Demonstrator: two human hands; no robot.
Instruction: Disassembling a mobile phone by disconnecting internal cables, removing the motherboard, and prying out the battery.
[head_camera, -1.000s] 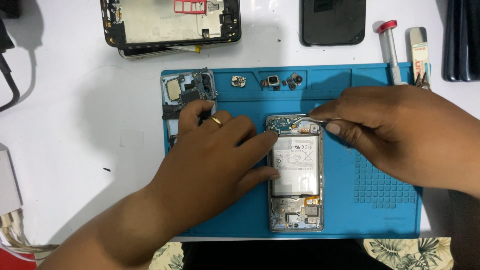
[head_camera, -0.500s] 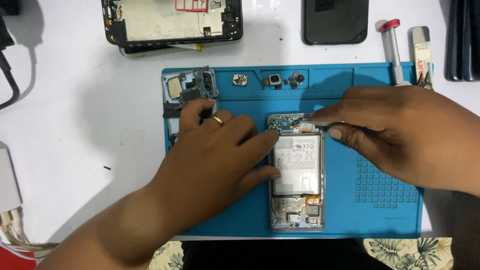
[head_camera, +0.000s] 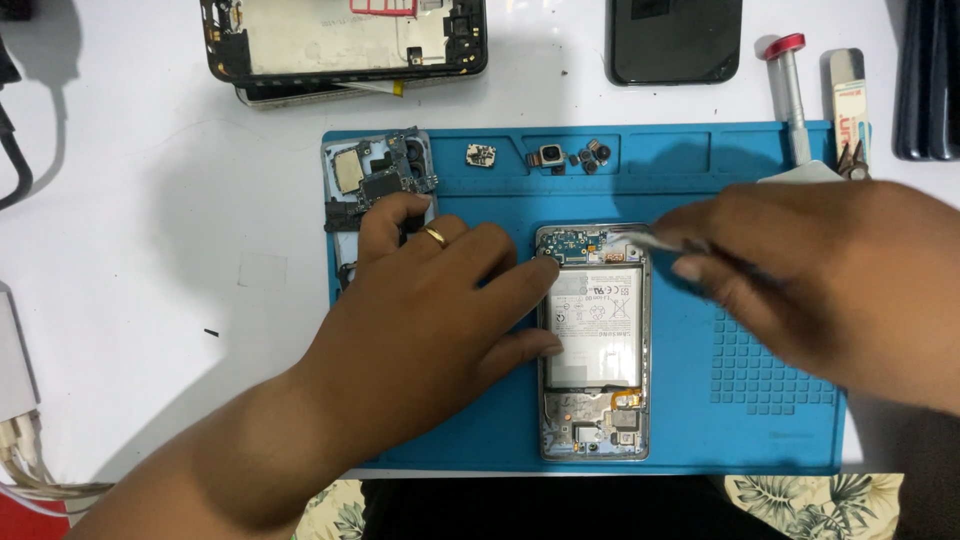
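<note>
An opened phone (head_camera: 593, 345) lies upright on the blue work mat (head_camera: 690, 400), its white battery and small circuit boards exposed. My left hand (head_camera: 430, 310), with a gold ring, rests on the mat and presses the phone's left edge with thumb and forefinger. My right hand (head_camera: 820, 280) grips metal tweezers (head_camera: 632, 237), whose tips touch the top right of the phone's upper board. The tweezers' rear part is hidden in my fingers.
A removed circuit board assembly (head_camera: 378, 178) sits at the mat's top left. Small camera modules and parts (head_camera: 560, 156) lie in the mat's top tray. Another phone frame (head_camera: 345, 40), a black phone (head_camera: 675, 38), a red-capped screwdriver (head_camera: 790, 90) and a tube (head_camera: 850, 100) lie beyond.
My right hand has shifted slightly, keeping the tweezers at the phone's top edge. My left hand stays put on the phone.
</note>
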